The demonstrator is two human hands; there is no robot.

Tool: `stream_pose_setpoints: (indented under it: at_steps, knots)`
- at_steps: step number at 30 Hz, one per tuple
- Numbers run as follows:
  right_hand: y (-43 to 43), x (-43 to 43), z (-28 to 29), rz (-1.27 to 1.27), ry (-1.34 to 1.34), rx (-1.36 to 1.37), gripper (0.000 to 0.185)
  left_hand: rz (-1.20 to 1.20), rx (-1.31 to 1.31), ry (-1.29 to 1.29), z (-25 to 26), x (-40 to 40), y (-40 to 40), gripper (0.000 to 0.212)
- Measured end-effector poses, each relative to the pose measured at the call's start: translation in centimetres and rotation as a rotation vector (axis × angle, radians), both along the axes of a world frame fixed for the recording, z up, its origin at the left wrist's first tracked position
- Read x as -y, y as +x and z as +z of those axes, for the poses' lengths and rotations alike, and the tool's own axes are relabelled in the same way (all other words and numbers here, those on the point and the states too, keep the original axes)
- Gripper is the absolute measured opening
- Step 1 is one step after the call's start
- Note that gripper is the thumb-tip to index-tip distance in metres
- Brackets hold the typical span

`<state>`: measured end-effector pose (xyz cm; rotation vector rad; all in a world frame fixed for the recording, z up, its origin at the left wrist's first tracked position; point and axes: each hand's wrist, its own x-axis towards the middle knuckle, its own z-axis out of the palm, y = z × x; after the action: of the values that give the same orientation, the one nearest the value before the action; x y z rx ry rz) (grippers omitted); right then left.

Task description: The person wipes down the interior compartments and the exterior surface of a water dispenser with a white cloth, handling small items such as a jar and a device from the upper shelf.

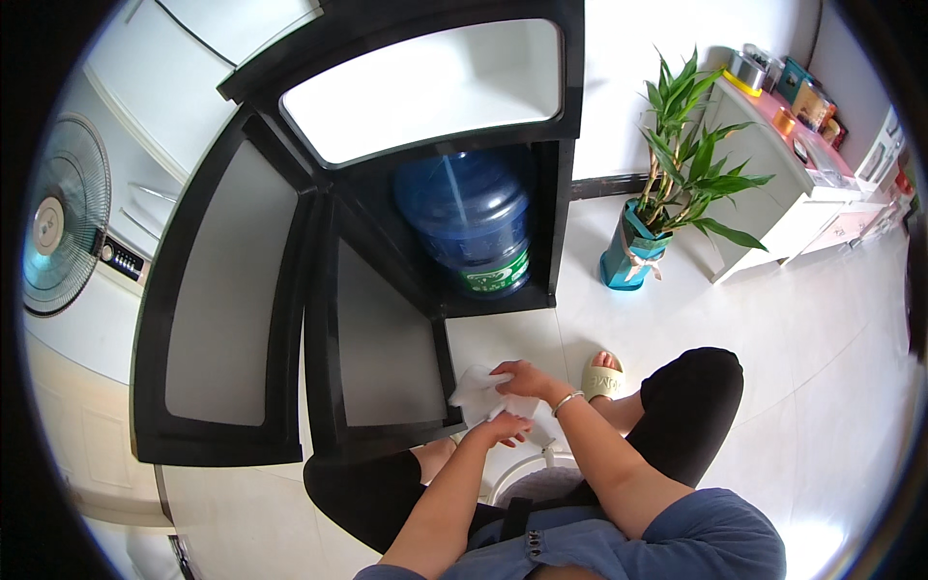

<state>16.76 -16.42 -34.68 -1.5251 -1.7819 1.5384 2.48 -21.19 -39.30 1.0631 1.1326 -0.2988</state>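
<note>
Both hands are low in front of me, beside the lower edge of an open cabinet door with a frosted panel [388,341]. A white cloth or tissue [475,395] hangs from my right hand [523,380], pinched between thumb and fingers. My left hand [505,429] is just below, against the lower edge of the white sheet; whether it grips it I cannot tell. Beyond the hands stands the black cabinet [500,310], a blue water-cooler bottle [471,210] with a green label inside its lower compartment. The upper compartment [428,87] is white inside.
Another open door [225,290] stands at the left, near a fan [65,217]. A potted plant [631,254] in a teal wrapped pot stands on the tiled floor right of the cabinet, near a white side cabinet [768,203] with containers on top. A round white-rimmed stool [507,475] is beneath me.
</note>
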Motion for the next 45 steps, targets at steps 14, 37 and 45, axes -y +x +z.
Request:
stream_pose_setpoints:
  at_steps: [14, 37, 45]
  knots:
    - [4.2, 1.0, 5.7, -0.087, -0.249, -0.272, 0.021, 1.04, 0.635, -0.087, 1.9, -0.8, -1.8, 0.058]
    - [7.2, 1.0, 5.8, -0.339, -0.162, 0.152, 0.057, 0.544, 0.083, 1.233, 14.9, -0.6, 1.7, 0.026]
    - [0.3, -2.5, 19.7, -0.383, 0.44, -0.831, 0.027, 0.215, -0.006, 2.069, 31.4, 2.3, -0.6, 0.034]
